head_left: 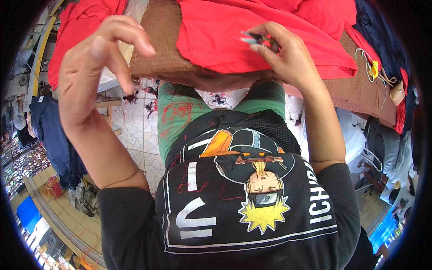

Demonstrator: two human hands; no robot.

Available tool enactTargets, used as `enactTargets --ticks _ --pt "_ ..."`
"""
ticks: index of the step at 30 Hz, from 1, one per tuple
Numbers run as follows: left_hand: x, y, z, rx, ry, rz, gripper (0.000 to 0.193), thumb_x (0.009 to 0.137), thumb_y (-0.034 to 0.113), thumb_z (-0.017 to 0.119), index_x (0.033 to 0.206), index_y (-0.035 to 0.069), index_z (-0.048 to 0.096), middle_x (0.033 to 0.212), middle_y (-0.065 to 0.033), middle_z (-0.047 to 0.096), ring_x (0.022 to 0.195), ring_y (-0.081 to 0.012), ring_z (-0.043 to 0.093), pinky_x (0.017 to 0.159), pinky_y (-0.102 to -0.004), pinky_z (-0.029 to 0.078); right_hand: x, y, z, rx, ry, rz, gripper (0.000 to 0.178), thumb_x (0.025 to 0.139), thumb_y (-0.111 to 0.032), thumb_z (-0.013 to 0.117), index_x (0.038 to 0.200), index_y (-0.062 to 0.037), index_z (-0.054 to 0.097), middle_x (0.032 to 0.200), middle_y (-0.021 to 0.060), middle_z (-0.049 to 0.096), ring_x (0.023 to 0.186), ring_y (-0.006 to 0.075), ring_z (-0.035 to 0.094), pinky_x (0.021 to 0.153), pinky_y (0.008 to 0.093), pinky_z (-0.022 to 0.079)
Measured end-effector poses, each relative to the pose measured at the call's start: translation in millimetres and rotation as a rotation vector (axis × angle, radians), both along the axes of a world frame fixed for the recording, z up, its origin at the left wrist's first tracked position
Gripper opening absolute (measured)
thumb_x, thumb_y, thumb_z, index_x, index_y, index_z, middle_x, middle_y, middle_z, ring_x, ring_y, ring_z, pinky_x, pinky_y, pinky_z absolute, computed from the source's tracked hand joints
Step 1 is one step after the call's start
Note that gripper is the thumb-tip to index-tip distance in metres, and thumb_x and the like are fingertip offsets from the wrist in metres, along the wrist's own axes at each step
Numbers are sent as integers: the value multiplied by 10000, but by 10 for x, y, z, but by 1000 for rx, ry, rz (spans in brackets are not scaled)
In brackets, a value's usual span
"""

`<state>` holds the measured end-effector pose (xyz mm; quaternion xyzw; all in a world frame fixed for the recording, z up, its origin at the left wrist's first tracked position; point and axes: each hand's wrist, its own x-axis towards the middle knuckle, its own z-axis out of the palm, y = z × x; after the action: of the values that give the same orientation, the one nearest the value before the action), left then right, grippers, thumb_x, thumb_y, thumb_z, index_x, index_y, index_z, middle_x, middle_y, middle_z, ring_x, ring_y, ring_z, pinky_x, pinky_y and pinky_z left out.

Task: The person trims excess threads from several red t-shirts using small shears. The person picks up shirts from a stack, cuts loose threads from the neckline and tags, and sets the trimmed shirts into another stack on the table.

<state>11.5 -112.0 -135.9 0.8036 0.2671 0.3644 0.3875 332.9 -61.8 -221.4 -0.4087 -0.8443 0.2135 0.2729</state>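
Observation:
In my right hand [290, 54] is a small pair of thread snips [257, 38], dark with pale metal tips, gripped between thumb and fingers. They are above a red cloth [220, 49] spread over the brown-covered table [157, 42]. My left hand [92, 63] is raised at the left, fingers curved and thumb apart, with nothing visible between them. Its fingertips hang near the table's left corner, clear of the cloth. Red thread bits [177, 112] cling to the green shorts on my lap.
Another red garment [76, 31] lies at the far left. Dark clothes [54, 130] hang below it. White strings with a yellow piece [373, 69] lie at the table's right, beside navy cloth [382, 36]. Thread scraps litter the tiled floor [139, 130].

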Motion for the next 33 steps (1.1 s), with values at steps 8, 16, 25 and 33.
enactTargets --ticks 8,16,25,33 --pt "589 -52 -506 94 145 348 444 804 141 688 1217 49 553 1255 -123 560 1218 -229 499 1046 -382 355 230 -138 -182 31 -213 65 289 693 -6 707 962 -57 615 956 73 600 734 261 631 627 335 503" --pt "1561 283 -1004 548 273 851 540 688 23 610 1216 98 527 1217 -92 554 1140 -301 499 989 -440 332 89 128 255 296 5 -47 189 782 21 652 959 -45 660 833 90 622 715 193 617 640 298 486" --pt "963 145 -1176 511 328 724 398 621 -42 596 988 112 609 1100 -54 576 1077 -277 519 983 -426 346 866 259 -33 588 16 -446 194 816 -6 604 984 -85 662 915 92 635 805 258 630 703 346 500" --pt "811 -219 -1293 405 445 523 35 765 84 689 786 108 676 1033 -52 656 992 -240 588 927 -387 394 1013 -49 -297 234 -67 -310 249 777 -14 620 1016 -67 662 1051 93 647 910 313 651 781 359 520"
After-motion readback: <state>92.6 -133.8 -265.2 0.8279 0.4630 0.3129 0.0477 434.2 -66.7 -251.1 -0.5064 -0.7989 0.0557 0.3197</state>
